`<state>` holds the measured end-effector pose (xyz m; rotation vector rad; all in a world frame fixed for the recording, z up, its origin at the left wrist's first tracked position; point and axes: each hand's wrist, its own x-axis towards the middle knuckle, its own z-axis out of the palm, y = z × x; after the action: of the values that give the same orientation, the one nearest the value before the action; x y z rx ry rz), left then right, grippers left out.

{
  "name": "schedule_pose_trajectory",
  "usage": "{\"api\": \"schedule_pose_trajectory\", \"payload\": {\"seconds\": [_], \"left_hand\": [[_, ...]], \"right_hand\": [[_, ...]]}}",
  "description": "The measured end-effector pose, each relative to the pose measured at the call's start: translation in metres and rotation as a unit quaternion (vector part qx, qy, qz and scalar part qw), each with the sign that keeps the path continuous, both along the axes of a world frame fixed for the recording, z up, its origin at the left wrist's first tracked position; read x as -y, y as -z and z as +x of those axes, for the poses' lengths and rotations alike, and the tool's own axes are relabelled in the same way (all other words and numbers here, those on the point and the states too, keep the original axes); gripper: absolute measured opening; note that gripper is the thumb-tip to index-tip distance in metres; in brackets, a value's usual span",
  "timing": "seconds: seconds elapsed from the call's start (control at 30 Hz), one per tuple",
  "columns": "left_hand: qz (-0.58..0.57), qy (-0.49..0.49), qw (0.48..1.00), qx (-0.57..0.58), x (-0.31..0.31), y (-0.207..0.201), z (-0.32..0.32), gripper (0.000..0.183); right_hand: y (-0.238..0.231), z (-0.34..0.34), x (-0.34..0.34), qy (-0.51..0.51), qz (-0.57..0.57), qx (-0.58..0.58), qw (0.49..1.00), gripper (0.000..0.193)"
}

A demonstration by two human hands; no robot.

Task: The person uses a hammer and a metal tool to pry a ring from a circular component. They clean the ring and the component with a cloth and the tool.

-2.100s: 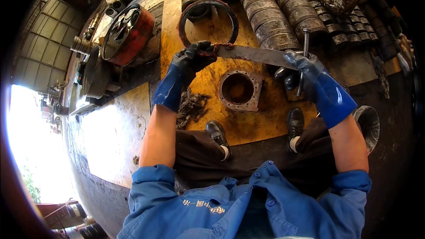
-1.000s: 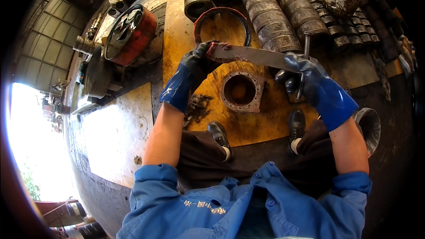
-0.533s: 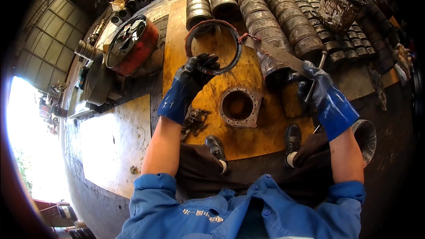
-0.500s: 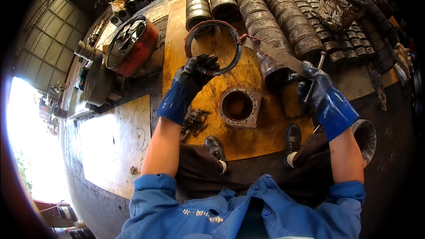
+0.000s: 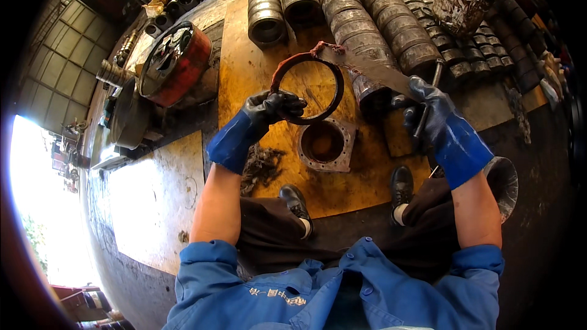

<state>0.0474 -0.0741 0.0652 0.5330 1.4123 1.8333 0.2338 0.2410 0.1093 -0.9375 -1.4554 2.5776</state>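
Gloved in dark-coated blue, my left hand is closed on the lower left edge of a dark ring. Reddish paste shows along the ring's upper left rim. My right hand, in a matching glove, grips a broad flat scraper with a metal cross bar at its handle end. Red paste coats the scraper's tip, which meets or overlaps the ring's top; firm contact is hard to tell. Below the ring, a round flanged metal housing with bolt holes lies on a stained yellow board.
Rows of metal cylinders lie across the far side. A paste-smeared bucket stands far right. At left sits a red drum with parts inside. A dark fibrous clump lies beside the housing. My shoes rest at the board's near edge.
The ring has come lower and slightly right, its paste-covered edge now toward the upper left. The scraper's tip has moved left and up, from the ring's right side onto its top.
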Motion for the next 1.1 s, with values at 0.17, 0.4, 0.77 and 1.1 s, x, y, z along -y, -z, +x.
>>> {"api": "schedule_pose_trajectory", "payload": {"seconds": [0.17,0.4,0.77,1.1], "left_hand": [[-0.028,-0.027,0.999,0.031,-0.017,0.002,-0.002,0.035],[-0.067,-0.016,0.998,0.001,-0.028,-0.005,0.009,0.037],[-0.119,-0.046,0.990,0.056,-0.039,0.032,-0.001,0.023],[0.028,-0.060,0.993,0.102,-0.018,0.033,-0.027,0.017]], "right_hand": [[-0.002,0.002,0.000,0.086,-0.046,-0.027,0.995,0.023],[0.022,-0.010,0.013,0.091,-0.034,-0.019,0.995,0.025],[0.082,-0.019,0.018,-0.073,-0.002,-0.193,0.978,0.033],[-0.023,0.016,0.003,0.069,-0.003,-0.223,0.972,0.038]]}}
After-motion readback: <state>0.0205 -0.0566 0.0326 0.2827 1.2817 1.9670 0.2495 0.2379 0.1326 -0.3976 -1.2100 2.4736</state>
